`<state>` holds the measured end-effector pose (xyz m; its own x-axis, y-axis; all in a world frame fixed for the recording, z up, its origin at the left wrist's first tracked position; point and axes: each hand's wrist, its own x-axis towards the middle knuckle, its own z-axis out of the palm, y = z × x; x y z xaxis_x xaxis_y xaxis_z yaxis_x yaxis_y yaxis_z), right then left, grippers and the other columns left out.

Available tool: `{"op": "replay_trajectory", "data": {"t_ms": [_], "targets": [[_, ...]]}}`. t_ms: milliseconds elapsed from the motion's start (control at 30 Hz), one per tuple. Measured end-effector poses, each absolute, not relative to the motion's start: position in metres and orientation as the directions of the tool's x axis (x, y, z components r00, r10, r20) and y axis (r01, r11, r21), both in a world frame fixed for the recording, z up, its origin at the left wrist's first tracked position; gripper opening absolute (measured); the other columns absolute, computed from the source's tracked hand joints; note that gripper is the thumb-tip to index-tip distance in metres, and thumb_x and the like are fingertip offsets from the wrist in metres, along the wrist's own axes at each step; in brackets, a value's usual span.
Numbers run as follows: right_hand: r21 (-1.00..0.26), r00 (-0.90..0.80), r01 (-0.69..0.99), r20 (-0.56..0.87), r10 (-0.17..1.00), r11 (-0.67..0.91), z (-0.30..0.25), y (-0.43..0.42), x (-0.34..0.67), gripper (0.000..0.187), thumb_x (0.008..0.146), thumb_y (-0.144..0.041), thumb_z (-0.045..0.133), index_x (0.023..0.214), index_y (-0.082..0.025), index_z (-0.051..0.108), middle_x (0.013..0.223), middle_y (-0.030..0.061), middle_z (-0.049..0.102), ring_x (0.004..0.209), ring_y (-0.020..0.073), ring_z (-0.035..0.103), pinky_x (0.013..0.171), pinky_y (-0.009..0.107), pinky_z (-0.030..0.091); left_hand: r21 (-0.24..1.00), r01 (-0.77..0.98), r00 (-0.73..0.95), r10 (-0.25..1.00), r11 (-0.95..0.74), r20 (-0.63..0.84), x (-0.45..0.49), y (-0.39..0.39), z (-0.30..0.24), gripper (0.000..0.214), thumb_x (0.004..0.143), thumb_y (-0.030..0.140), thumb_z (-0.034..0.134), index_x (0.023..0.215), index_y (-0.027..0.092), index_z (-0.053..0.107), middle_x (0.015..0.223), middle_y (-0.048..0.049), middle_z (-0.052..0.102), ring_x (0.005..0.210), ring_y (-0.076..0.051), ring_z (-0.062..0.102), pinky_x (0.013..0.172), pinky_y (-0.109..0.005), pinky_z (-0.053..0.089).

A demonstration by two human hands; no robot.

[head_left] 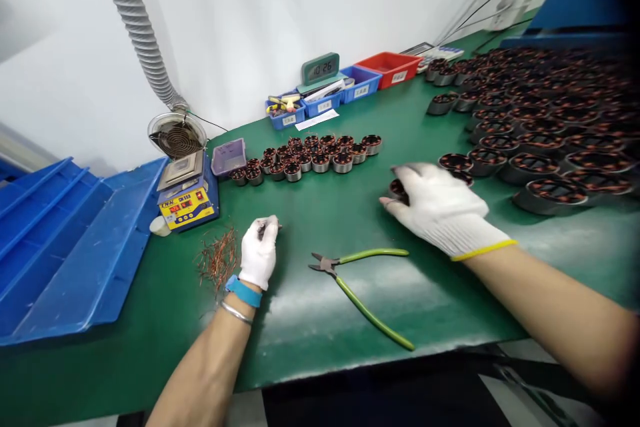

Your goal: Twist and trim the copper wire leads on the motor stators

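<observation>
My right hand point(435, 203), in a white knitted glove with a yellow cuff edge, curls over a copper-wound motor stator point(399, 191). The palm and fingers hide most of that stator. Beside the copper wire scraps point(220, 259), my gloved left hand point(259, 252) is closed with fingertips pinched together. Something small and dark shows at its fingers, too small to name. Between the hands lie diagonal cutters point(327, 265) with green handles, jaws and handles spread apart.
Stators stand in a group point(320, 160) mid-table, and many more point(550, 190) crowd the right side. A yellow-blue soldering pot point(189, 197), purple tray point(229, 157) and blue bins point(75, 247) stand left. Behind are small blue boxes point(361, 88), a red box point(390, 68) and a clock point(320, 69).
</observation>
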<state>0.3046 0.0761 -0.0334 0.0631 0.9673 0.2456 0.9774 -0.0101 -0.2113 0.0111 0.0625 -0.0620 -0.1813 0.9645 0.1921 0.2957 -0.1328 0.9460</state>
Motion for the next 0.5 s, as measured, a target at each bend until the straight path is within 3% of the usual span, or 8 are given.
{"op": "replay_trajectory", "data": {"t_ms": [100,167,233,300,367,433,500], "targets": [[-0.283,-0.007,0.954,0.321,0.947,0.103,-0.036,0.036,0.298,0.073,0.085,-0.055,0.054,0.142,-0.011,0.044,0.12,0.02,0.061,0.104,0.0354,0.06,0.08,0.044,0.048,0.936,0.319,-0.177,0.961,-0.148,0.212,0.015,0.063,-0.062,0.036,0.083,0.05,0.061,0.087,0.014,0.065,0.086,-0.0067,0.07,0.085,-0.019,0.065,0.085,-0.031,0.05],[-0.4,-0.236,0.871,0.166,0.958,0.284,-0.046,-0.001,0.274,0.08,0.077,-0.05,0.063,0.146,-0.018,0.041,0.11,0.0129,0.066,0.092,0.0291,0.065,0.071,0.037,0.049,0.929,0.336,-0.183,0.957,-0.153,0.223,0.016,0.064,-0.062,0.036,0.083,0.05,0.06,0.088,0.014,0.065,0.087,-0.0074,0.071,0.087,-0.02,0.066,0.086,-0.033,0.051],[-0.37,-0.42,0.829,0.086,0.904,0.42,-0.059,-0.032,0.247,0.071,0.072,-0.035,0.064,0.141,-0.027,0.048,0.099,0.0066,0.068,0.081,0.0267,0.067,0.061,0.033,0.046,0.92,0.361,-0.191,0.953,-0.156,0.237,0.015,0.067,-0.064,0.036,0.084,0.05,0.059,0.089,0.015,0.065,0.088,-0.0077,0.071,0.087,-0.021,0.066,0.087,-0.034,0.052],[-0.319,-0.434,0.839,0.097,0.896,0.441,-0.07,-0.049,0.228,0.073,0.069,-0.021,0.056,0.141,-0.029,0.048,0.086,0.003,0.067,0.07,0.0246,0.067,0.052,0.03,0.039,0.905,0.395,-0.201,0.946,-0.16,0.255,0.013,0.069,-0.066,0.037,0.084,0.051,0.058,0.09,0.015,0.064,0.089,-0.0082,0.071,0.088,-0.021,0.067,0.088,-0.035,0.052],[-0.344,-0.41,0.835,0.133,0.902,0.43,-0.074,-0.053,0.225,0.074,0.066,-0.016,0.052,0.139,-0.028,0.049,0.081,0.0016,0.067,0.067,0.0237,0.067,0.051,0.03,0.038,0.885,0.437,-0.223,0.934,-0.158,0.277,0.012,0.07,-0.067,0.037,0.085,0.05,0.056,0.095,0.015,0.063,0.092,-0.0096,0.07,0.091,-0.022,0.067,0.089,-0.037,0.052],[-0.468,-0.35,0.8,0.145,0.925,0.376,-0.073,-0.05,0.241,0.067,0.067,-0.019,0.052,0.133,-0.027,0.053,0.082,0.0019,0.068,0.07,0.0233,0.067,0.056,0.031,0.044,0.86,0.486,-0.255,0.916,-0.154,0.308,0.016,0.065,-0.066,0.037,0.085,0.048,0.057,0.102,0.015,0.061,0.1,-0.0116,0.069,0.097,-0.024,0.066,0.093,-0.041,0.051],[-0.624,-0.201,0.75,0.101,0.974,0.219,-0.073,-0.045,0.269,0.058,0.073,-0.027,0.052,0.131,-0.026,0.053,0.084,0.0031,0.069,0.07,0.0226,0.067,0.061,0.033,0.049,0.767,0.598,-0.171,0.898,-0.232,0.405,0.029,0.053,-0.061,0.038,0.084,0.043,0.06,0.111,0.016,0.06,0.112,-0.0136,0.067,0.108,-0.027,0.063,0.1,-0.044,0.047]]}}
